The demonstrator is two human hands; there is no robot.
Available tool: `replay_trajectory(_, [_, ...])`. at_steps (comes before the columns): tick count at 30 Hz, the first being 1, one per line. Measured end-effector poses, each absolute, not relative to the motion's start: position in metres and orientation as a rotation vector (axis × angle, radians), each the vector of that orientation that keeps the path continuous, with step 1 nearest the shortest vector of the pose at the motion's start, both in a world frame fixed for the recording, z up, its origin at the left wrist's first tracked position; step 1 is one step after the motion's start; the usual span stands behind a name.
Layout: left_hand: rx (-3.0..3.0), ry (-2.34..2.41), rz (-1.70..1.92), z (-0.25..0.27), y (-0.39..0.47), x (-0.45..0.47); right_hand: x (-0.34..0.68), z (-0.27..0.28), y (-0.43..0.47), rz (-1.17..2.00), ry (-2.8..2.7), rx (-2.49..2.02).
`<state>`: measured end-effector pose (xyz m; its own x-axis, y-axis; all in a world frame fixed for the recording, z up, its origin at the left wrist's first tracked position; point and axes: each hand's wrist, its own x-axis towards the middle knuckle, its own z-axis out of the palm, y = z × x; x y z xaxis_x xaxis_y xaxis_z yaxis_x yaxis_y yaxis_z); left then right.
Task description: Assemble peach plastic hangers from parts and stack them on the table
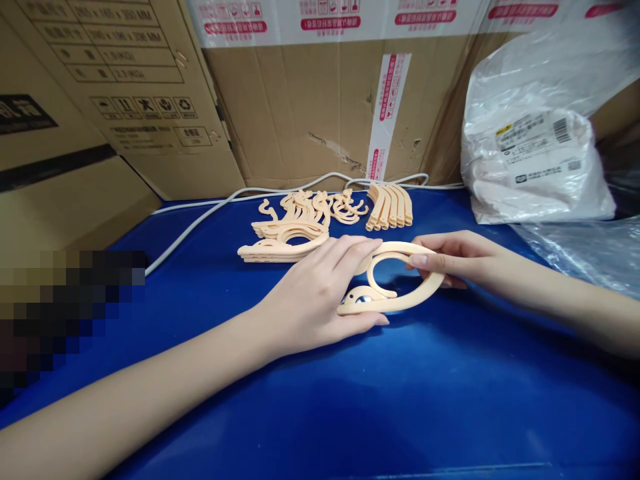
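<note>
A peach plastic folding hanger [420, 298] is held between both hands, just above the blue tabletop. My left hand [320, 293] wraps over its left end, fingers on top and thumb below, hiding that part. With thumb and fingers, my right hand [450, 259] grips the curved right end. An oval opening shows through the middle of the hanger. Behind my left hand lies a stack of similar folded hangers [280, 251]. Loose hooks [310, 205] are heaped beyond the stack, and a row of curved hanger arms [393, 205] sits to their right.
Cardboard boxes [320, 113] stand along the back and left of the blue table [380, 407]. A white cable [200, 227] runs behind the parts and down the left side. At the back right rests a clear plastic bag with a label [535, 153].
</note>
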<state>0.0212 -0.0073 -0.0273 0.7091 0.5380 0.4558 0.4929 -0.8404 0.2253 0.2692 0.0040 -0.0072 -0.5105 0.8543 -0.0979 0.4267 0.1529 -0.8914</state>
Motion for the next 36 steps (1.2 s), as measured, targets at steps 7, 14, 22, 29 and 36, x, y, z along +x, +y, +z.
replay_trajectory(7, [2.813, 0.830, 0.795, -0.027, -0.007, 0.022, 0.270, -0.010, 0.006, 1.362, -1.973, -1.185])
replay_trajectory(14, [2.817, 0.824, 0.793, -0.027, -0.006, 0.020, 0.268, -0.009, 0.005, 1.294, -2.019, -1.201])
replay_trajectory(22, [2.831, 0.822, 0.777, -0.027, -0.006, 0.020, 0.268, -0.010, 0.004, 1.352, -1.991, -1.199])
replay_trajectory(29, [2.818, 0.822, 0.780, -0.028, -0.007, 0.020, 0.267, -0.010, 0.004, 1.366, -1.969, -1.190])
replay_trajectory(36, [2.789, 0.928, 0.762, -0.007, -0.002, 0.019, 0.265, -0.013, 0.006, 1.427, -1.759, -1.057])
